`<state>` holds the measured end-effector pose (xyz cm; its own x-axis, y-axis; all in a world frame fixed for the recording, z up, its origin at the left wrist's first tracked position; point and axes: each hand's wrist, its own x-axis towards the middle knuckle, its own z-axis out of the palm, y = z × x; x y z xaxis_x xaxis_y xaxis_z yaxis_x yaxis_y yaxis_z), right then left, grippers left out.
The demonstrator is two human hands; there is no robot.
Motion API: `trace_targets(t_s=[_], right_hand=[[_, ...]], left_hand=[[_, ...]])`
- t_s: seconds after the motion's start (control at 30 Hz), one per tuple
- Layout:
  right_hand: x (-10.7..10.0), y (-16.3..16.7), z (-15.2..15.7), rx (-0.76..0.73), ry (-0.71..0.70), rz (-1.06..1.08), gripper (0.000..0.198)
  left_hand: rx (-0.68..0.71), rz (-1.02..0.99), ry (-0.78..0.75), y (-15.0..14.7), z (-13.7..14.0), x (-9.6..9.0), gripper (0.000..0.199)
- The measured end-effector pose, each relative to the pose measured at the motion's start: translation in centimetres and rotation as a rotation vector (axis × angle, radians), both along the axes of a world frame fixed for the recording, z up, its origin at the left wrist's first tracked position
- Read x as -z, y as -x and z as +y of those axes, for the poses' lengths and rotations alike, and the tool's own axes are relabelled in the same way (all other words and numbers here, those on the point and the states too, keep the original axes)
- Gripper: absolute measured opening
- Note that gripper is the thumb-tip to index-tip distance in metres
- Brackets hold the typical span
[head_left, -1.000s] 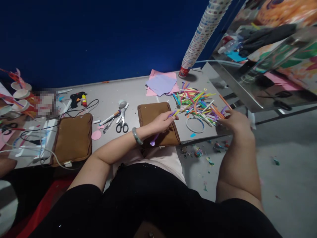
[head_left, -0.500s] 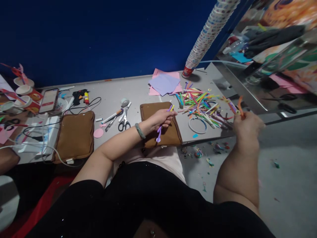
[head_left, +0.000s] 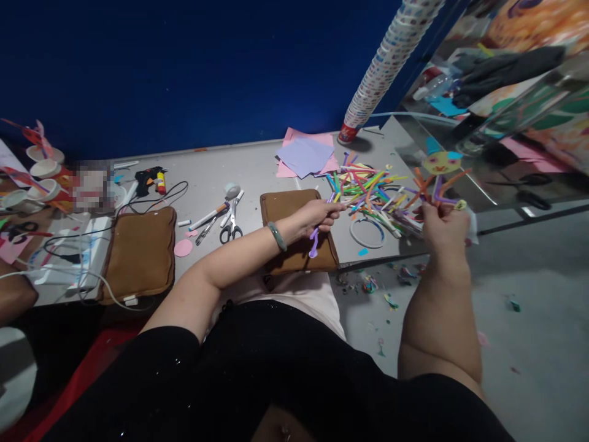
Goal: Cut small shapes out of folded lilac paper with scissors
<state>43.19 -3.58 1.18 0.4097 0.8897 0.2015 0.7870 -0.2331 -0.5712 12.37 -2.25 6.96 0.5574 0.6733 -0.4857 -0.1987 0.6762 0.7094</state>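
My left hand (head_left: 321,218) is closed around a few pipe cleaners; a bent purple pipe cleaner (head_left: 314,242) hangs below the fingers, above a brown cushion (head_left: 288,255). My right hand (head_left: 445,230) is closed on the lower part of a pipe-cleaner figure (head_left: 440,163). The figure has a round yellow paper face with blue paper pieces on top, and orange and purple pipe cleaners spread below it. Between my hands lies a pile of many-coloured pipe cleaners (head_left: 375,190), with a roll of tape or ring (head_left: 367,234) in front.
A tall stack of paper cups (head_left: 377,77) leans at the back beside coloured paper sheets (head_left: 306,155). Scissors (head_left: 230,230), pens (head_left: 209,216), a second brown cushion (head_left: 138,255), a glue gun (head_left: 146,179) and cables lie left. Another person's arm (head_left: 16,288) shows at the left edge.
My right hand has moved slightly left and turned, bringing the figure's face into view. My left hand has shifted right, toward the pile, still gripping the pipe cleaners.
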Motion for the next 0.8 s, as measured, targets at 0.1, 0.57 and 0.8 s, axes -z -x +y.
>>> trace_targets(t_s=[0.1,0.57,0.8], right_hand=[[-1.2,1.5,-0.7,0.018,-0.128,0.314,0.013],[-0.6,11.0,-2.5,-0.354,0.154,0.732,0.041],[-1.7,9.4,-2.5,-0.181,0.099,0.571,0.033]], left_hand=[[-0.053,-0.013,-0.105,-1.1,1.0,-0.3,0.034],[-0.007,0.034,-0.333,-6.2,2.5,2.1,0.026],[-0.05,0.155,-0.391,-6.0,2.8,2.6,0.023]])
